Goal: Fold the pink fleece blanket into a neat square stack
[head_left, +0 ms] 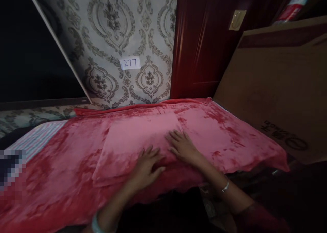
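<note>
Spread before me is a plush red-pink blanket [66, 171]. On top of it, near the middle, lies a folded piece of the same soft pink fabric [143, 127], flat and roughly rectangular. My left hand [146, 166] rests on the near part of this fold, palm down, fingers stretched out and thumb apart. My right hand [182, 146] lies flat near the fold's right side with its fingers spread. Neither hand grips anything. A bangle circles each wrist.
A large cardboard box [276, 90] stands at the right edge. Behind are patterned wallpaper with a paper label [130, 63] reading 277, and a dark red door [199, 49]. A dark screen [38, 49] is at upper left, above a striped cloth [43, 137].
</note>
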Demonstrator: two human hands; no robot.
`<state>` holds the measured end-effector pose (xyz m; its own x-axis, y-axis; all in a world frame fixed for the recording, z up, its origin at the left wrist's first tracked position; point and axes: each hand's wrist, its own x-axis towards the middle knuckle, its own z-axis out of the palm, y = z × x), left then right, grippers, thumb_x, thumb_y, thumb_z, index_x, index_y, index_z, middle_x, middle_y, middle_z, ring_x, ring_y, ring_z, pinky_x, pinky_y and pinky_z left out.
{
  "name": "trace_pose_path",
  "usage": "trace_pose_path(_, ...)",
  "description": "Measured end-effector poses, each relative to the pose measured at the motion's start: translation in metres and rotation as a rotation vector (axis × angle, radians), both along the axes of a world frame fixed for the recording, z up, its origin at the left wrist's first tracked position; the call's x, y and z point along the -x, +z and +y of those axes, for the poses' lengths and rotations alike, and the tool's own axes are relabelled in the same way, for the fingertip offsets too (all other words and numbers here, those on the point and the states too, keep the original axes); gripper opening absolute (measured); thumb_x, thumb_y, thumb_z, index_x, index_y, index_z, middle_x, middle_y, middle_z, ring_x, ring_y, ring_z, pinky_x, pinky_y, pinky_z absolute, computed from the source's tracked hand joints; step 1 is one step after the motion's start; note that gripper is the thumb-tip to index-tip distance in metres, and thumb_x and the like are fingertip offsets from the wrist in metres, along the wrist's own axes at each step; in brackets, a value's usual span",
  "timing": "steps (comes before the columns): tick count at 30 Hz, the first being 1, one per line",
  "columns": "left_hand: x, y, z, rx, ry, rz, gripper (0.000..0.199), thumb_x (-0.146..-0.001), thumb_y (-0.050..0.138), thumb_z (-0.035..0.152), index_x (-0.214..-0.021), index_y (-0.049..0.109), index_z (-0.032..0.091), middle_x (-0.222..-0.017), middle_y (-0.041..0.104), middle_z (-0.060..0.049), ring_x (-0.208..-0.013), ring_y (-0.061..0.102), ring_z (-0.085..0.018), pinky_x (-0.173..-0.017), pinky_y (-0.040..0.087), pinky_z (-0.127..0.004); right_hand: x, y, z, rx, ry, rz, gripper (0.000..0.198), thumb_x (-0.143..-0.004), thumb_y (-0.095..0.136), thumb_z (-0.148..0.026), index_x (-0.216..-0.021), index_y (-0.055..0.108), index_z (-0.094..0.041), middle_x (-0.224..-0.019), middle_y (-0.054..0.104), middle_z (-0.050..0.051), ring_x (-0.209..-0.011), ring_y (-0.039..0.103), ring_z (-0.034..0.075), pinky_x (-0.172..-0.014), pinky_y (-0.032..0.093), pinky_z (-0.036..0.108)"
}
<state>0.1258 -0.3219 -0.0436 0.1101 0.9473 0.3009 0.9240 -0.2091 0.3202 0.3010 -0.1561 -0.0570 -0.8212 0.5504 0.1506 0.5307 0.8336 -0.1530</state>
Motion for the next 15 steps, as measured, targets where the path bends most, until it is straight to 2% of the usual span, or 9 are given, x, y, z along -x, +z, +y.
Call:
trace_pose_path(2,0.004,0.024,0.017,0.045,-0.084,-0.149,0.040,-0.102,0.042,0.034,-0.132,0.066,0.027,-0.136,0.068,-0.007,-0.127,0.061,-0.024,-0.109,0.048,-0.046,-0.005,-0.008,-0.010,-0.041,0.035,0.041,0.059,-0.103,0.044,-0.051,-0.157,0.040,-0.028,-0.166,0.030,0.012,-0.154,0.023,0.034,-0.121,0.017,0.064)
trace_pose_path(4,0.004,0.042,0.046,0.108,-0.152,-0.211,0.047,-0.104,0.034,0.037,-0.141,0.059,0.023,-0.142,0.063,-0.008,-0.131,0.058,-0.021,-0.114,0.043,-0.042,-0.008,-0.016,-0.016,-0.070,0.026,0.072,0.059,-0.102,0.047,-0.051,-0.156,0.042,-0.028,-0.167,0.027,0.011,-0.154,0.022,0.034,-0.122,0.018,0.063)
trace_pose_path(5,0.003,0.046,0.064,0.168,-0.180,-0.187,0.051,-0.104,0.033,0.040,-0.146,0.054,0.021,-0.150,0.057,-0.009,-0.138,0.052,-0.022,-0.118,0.037,-0.043,-0.008,-0.020,-0.017,-0.076,0.019,0.084,0.059,-0.102,0.048,-0.051,-0.155,0.043,-0.027,-0.166,0.028,0.012,-0.154,0.022,0.033,-0.122,0.019,0.062)
trace_pose_path(7,0.003,0.046,0.102,0.322,-0.199,-0.079,0.057,-0.103,0.034,0.045,-0.153,0.045,0.019,-0.160,0.042,-0.012,-0.150,0.035,-0.025,-0.124,0.024,-0.051,-0.008,-0.025,-0.017,-0.082,0.020,0.105,0.059,-0.101,0.049,-0.052,-0.154,0.046,-0.026,-0.164,0.033,0.012,-0.154,0.023,0.033,-0.123,0.018,0.061)
trace_pose_path(9,0.006,0.037,0.140,0.426,-0.216,0.056,0.060,-0.103,0.031,0.050,-0.157,0.037,0.024,-0.166,0.031,-0.009,-0.155,0.021,-0.027,-0.124,0.011,-0.060,-0.008,-0.029,-0.017,-0.087,0.023,0.132,0.059,-0.101,0.049,-0.052,-0.154,0.045,-0.027,-0.163,0.037,0.012,-0.153,0.027,0.033,-0.123,0.019,0.060)
trace_pose_path(12,0.018,0.024,0.185,0.416,-0.287,0.231,0.060,-0.103,0.031,0.051,-0.159,0.030,0.029,-0.169,0.022,-0.006,-0.158,0.010,-0.028,-0.122,-0.001,-0.065,-0.007,-0.034,-0.017,-0.091,0.012,0.185,0.059,-0.102,0.049,-0.051,-0.157,0.039,-0.031,-0.164,0.034,0.009,-0.152,0.029,0.031,-0.123,0.021,0.058)
trace_pose_path(15,0.033,0.021,0.221,0.377,-0.310,0.315,0.065,-0.101,0.038,0.053,-0.160,0.028,0.030,-0.170,0.017,-0.007,-0.158,0.007,-0.031,-0.120,0.000,-0.068,-0.008,-0.037,-0.017,-0.080,0.014,0.222,0.060,-0.101,0.050,-0.052,-0.157,0.039,-0.034,-0.165,0.033,0.006,-0.153,0.027,0.030,-0.123,0.022,0.058)
